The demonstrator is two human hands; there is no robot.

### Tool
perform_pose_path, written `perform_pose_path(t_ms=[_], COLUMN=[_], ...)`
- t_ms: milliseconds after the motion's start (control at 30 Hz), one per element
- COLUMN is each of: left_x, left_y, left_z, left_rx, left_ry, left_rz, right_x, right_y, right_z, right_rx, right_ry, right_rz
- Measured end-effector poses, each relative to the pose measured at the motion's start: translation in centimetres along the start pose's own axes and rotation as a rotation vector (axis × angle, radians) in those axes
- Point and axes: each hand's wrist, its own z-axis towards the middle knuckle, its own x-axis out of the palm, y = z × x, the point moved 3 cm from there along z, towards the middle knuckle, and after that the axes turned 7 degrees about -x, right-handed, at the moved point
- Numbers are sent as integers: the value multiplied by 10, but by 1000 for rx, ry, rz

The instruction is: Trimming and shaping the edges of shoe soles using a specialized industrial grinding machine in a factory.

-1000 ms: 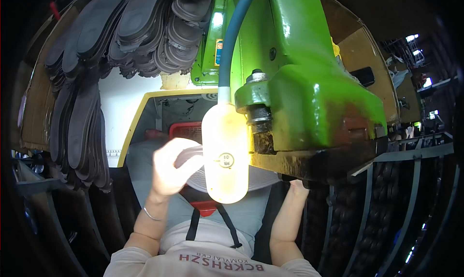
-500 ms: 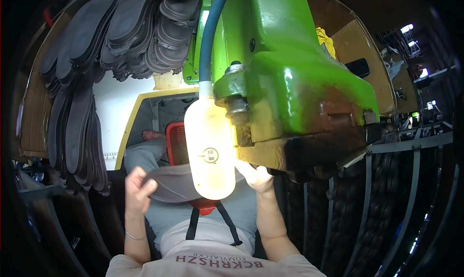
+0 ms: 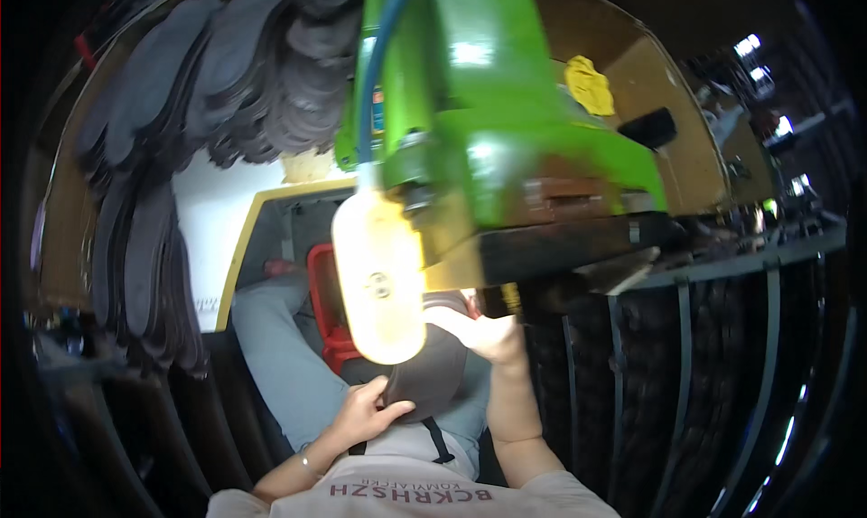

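Note:
A dark grey shoe sole [image 3: 432,373] lies over my lap, held between both hands. My left hand [image 3: 368,414] is closed on its near end, thumb on top. Toward the far end, my right hand [image 3: 492,337] grips the right edge, with its thumb pointing left and its other fingers partly hidden. Just above the sole hangs a glowing oblong lamp [image 3: 379,279], which covers part of it. The head of a green machine [image 3: 542,166] stands beyond and above my right hand.
Stacks of grey soles [image 3: 158,75] fill the left side. A red plastic basket [image 3: 323,283] sits low behind the lamp. A cardboard box [image 3: 655,75] stands at the far right, near a yellow cloth [image 3: 589,86]. Metal racks [image 3: 686,373] line the right side.
The sole has swung from lying crosswise to pointing away from me. My left hand moved right and nearer my body with its end. The view has shifted slightly.

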Motion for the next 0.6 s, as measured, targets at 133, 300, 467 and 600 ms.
perform_pose_path(t_ms=[133,300,467,600], left_x=[-113,-274,-301,-305], left_y=[-69,-6,-2,0], left_z=[-39,-103,-83,-117], left_rx=[373,58,-623,-135], left_ry=[-938,-1792,-1663,-1695], left_rz=[555,1238,1052,1395], right_x=[-96,-157,-170,-123], right_y=[66,49,-78,-72], right_z=[12,36,91,92], right_rx=[-106,-134,169,384], right_ry=[-558,-1190,-936,-881], right_rz=[-505,-273,-88,-171])
